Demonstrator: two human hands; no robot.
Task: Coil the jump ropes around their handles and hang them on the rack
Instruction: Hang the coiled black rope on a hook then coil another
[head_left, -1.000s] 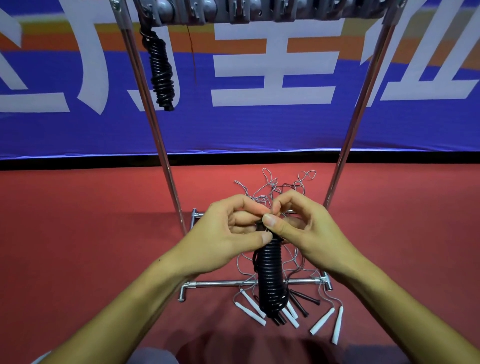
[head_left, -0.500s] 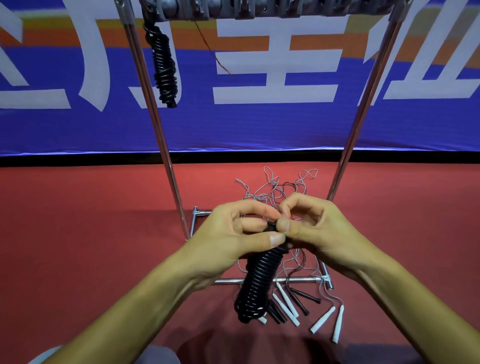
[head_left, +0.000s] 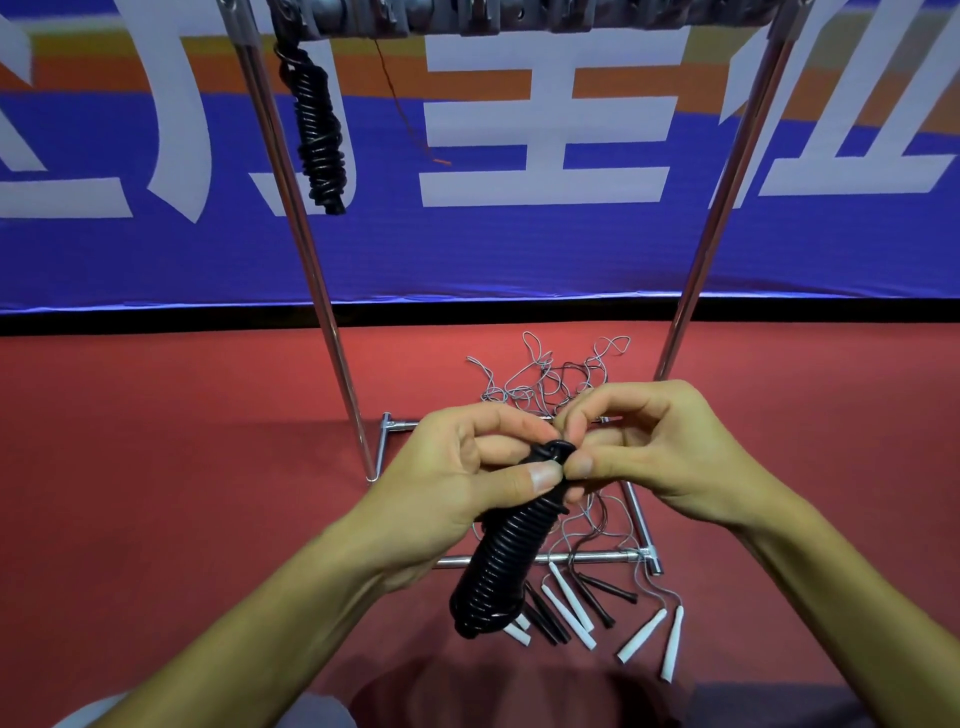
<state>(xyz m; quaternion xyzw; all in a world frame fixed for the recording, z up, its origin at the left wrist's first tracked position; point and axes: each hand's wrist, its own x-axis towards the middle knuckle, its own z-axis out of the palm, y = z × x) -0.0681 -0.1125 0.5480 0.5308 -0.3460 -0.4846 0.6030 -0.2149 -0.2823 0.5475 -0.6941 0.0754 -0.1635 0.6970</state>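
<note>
In the head view, both hands met just below the middle of the picture and worked on 1 coiled black jump rope (head_left: 501, 564). The left hand (head_left: 457, 483) had its fingers curled round the upper part of the bundle, with the thumb pressed across the coils near the top end. The right hand (head_left: 660, 452) was at about 3 o'clock from the left one; its thumb and bent forefinger pinched the small black loop at the top end of the same bundle, and the 2 thumb tips nearly touched each other. The other right fingers were bent above the loop, and I could not tell whether they touched it. From the hands, the bundle hung tilted toward 7 o'clock, and its lower end was in front of the loose handles on the floor.

At 11 o'clock in the picture, a second coiled black rope (head_left: 318, 130) hung from the top bar of the metal rack (head_left: 719, 218), just beside the rack's left pole. The rack's base frame stood on the red floor (head_left: 156, 441) behind the hands. Inside and around the base lay a pile of tangled thin ropes (head_left: 550, 374), and at about 5 o'clock from the hands lay several white handles (head_left: 569, 603) and black handles (head_left: 605, 597), close together. A blue banner (head_left: 519, 249) with large white characters filled the background.
</note>
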